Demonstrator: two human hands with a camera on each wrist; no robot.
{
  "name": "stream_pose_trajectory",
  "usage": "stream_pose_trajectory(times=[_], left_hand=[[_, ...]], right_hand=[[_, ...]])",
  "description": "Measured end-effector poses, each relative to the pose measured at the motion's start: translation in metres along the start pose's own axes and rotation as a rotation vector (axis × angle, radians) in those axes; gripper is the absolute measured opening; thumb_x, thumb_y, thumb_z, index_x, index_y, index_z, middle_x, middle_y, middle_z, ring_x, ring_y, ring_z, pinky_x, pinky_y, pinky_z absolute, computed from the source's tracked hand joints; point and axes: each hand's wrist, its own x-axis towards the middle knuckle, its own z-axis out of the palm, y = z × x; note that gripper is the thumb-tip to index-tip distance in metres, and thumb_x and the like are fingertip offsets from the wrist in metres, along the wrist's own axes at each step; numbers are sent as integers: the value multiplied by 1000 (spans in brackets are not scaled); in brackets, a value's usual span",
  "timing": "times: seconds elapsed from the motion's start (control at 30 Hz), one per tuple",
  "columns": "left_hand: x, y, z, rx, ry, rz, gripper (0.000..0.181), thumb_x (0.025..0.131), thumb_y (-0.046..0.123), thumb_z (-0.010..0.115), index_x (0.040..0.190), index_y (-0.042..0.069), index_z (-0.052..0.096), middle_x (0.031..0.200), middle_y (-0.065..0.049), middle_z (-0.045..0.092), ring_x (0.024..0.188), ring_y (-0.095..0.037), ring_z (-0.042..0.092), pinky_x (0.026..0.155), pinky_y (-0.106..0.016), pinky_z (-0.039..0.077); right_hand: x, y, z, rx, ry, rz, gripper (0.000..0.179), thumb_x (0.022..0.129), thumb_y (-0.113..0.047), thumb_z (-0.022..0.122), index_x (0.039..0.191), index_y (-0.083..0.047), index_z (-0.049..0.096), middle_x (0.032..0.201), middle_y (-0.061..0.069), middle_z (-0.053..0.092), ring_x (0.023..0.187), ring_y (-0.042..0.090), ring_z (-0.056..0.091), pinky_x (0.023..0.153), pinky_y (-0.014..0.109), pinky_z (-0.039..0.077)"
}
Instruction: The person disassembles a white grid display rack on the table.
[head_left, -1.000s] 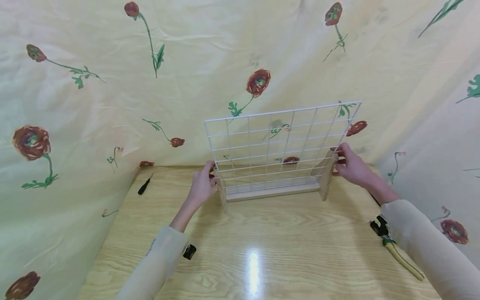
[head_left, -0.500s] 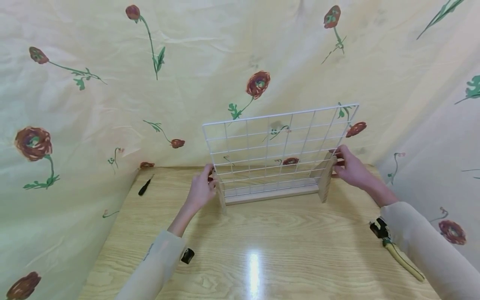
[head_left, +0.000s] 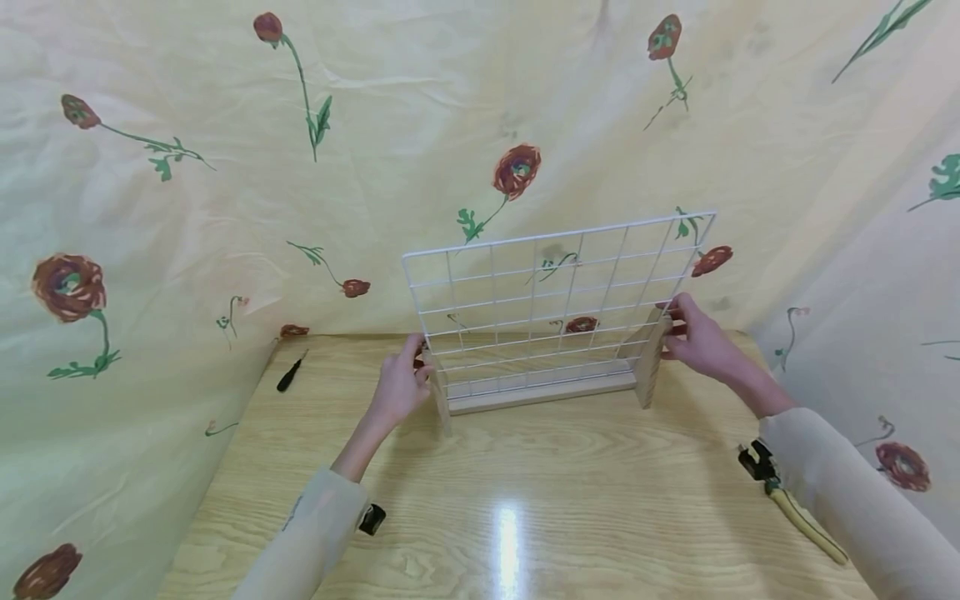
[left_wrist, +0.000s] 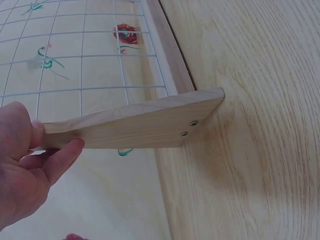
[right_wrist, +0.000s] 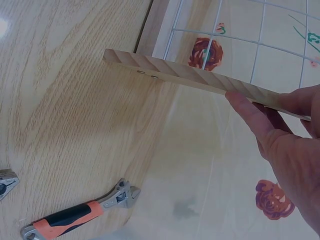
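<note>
A white wire grid panel [head_left: 555,292] stands tilted back in a wooden stand with a base board [head_left: 543,392] and two side pieces. My left hand [head_left: 401,387] grips the upper end of the left side piece [left_wrist: 130,122], fingers and thumb on either side of the wood. Two screw heads [left_wrist: 189,128] show near the lower end of that piece. On the other side, my right hand [head_left: 701,337] holds the top of the right side piece [right_wrist: 190,75] in the same way. The grid's lower edge reaches down to the base board.
A black screwdriver [head_left: 291,372] lies at the back left of the wooden table [head_left: 585,500]. Near my left sleeve is a small black object [head_left: 372,519]. Yellow-handled pliers [head_left: 795,508] lie by my right sleeve, and an adjustable wrench [right_wrist: 80,212] rests further back. Flowered cloth [head_left: 405,125] hangs behind.
The stand and grid have shifted slightly down and left in the head view, with both hands still gripping the side pieces.
</note>
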Motion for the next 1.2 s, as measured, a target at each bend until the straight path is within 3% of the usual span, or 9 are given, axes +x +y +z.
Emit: stream_pose_trajectory(times=[0.37,0.67,1.2], left_hand=[[-7,-1,0,-8,23,8,42,83,-18,66,119,-3,51,100,-23,69,89,-39,71,74,-46,62],[-11,-1,-2,-2,37,31,45,81,-19,66,120,-2,50,100,-24,69,84,-39,72,70,-46,62],[-16,1,-6,10,25,28,43,82,-18,66,118,-1,50,100,-22,68,85,-37,72,71,-44,62]], right_hand=[[-2,-1,4,-16,14,-27,37,85,22,48,117,11,33,126,46,42,102,61,53,67,35,62],[-4,-3,5,-37,-4,-7,38,86,21,49,119,11,33,125,44,43,104,61,53,69,44,62],[-6,-11,7,-52,-12,-11,38,88,19,50,121,12,32,125,44,44,105,62,54,69,46,62]])
